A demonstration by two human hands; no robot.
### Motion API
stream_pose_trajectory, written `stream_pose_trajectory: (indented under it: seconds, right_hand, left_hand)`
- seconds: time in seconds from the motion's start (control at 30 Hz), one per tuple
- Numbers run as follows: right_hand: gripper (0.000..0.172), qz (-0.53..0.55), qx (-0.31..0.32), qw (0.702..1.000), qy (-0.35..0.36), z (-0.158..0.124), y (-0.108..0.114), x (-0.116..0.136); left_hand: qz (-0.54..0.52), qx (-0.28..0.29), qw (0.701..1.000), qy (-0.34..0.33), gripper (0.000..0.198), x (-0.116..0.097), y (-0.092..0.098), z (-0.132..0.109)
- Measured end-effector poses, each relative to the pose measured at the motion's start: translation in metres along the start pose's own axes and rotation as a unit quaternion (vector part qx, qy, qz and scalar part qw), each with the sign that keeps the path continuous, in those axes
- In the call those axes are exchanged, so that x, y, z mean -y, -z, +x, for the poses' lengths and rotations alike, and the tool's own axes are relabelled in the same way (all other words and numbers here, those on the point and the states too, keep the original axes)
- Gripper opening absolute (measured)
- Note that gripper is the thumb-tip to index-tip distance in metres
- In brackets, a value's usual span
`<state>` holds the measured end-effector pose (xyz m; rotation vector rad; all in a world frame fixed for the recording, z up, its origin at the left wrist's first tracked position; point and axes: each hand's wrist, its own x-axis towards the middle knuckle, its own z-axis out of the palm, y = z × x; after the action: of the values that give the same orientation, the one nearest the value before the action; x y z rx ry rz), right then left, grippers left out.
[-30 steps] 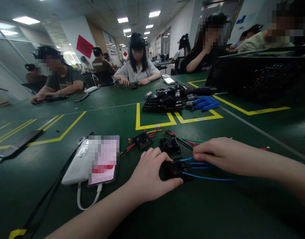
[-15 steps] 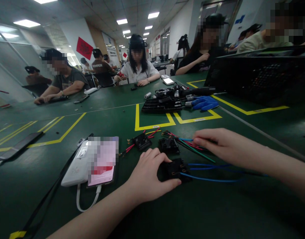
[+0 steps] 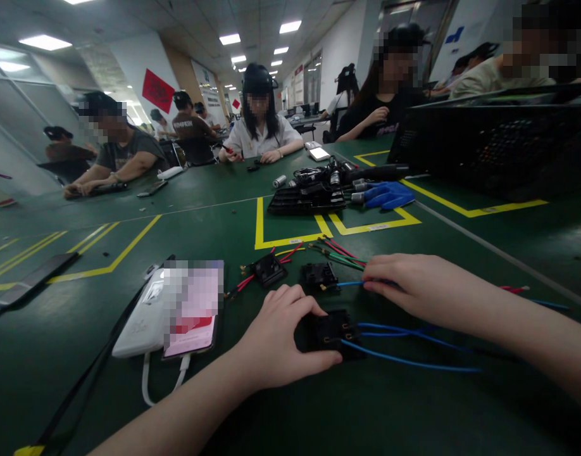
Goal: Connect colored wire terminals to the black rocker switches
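My left hand rests on the green table and holds a flat black plastic block with small brass contacts, thumb on its near side and index finger on the far side. Several blue wires run out of this block to the right. My right hand pinches a loose blue wire between thumb and fingers, its bared end pointing left. Just left of that end lies a second black block. Red and green wires lie partly under my right hand. A third black block sits farther left among short red wires.
A white power bank is cabled to a phone on my left. Farther back lie black parts and a blue glove near yellow tape. A large black case stands at right. Several people sit around the table.
My right hand has lowered slightly and moved left with the blue wire, bringing its end toward the second black block. My left hand keeps its hold.
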<state>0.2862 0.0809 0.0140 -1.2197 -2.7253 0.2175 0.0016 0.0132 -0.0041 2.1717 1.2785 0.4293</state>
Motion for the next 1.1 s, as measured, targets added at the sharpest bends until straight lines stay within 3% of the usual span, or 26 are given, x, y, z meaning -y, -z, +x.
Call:
stream_pose_trajectory:
  seconds: [0.23, 0.53, 0.77, 0.83, 0.93, 1.1]
  right_hand:
    - [0.021, -0.029, 0.018, 0.999, 0.039, -0.001, -0.007, 0.011]
    - [0.027, 0.072, -0.006, 0.996, 0.056, -0.005, 0.006, 0.026]
    - [0.024, 0.105, 0.136, 0.985, 0.013, -0.014, 0.013, 0.037]
    - [0.022, 0.113, 0.151, 0.982, 0.004, -0.015, 0.015, 0.037]
    - [0.007, 0.127, 0.099, 0.987, 0.011, -0.014, 0.02, 0.038]
    - [0.014, 0.058, -0.011, 0.993, 0.107, -0.029, 0.019, 0.046]
  left_hand:
    - [-0.005, 0.005, 1.0, 0.005, 0.042, -0.004, 0.001, 0.001]
    - [-0.002, 0.004, 1.0, 0.003, 0.044, -0.001, 0.0, 0.001]
    - [-0.001, 0.007, 1.0, -0.004, 0.045, 0.002, -0.001, 0.0]
    - [-0.004, 0.008, 1.0, -0.005, 0.044, 0.001, -0.001, 0.0]
    - [-0.007, 0.006, 1.0, -0.006, 0.044, 0.001, -0.001, 0.001]
    - [-0.01, 0.003, 1.0, -0.003, 0.046, 0.002, -0.002, 0.0]
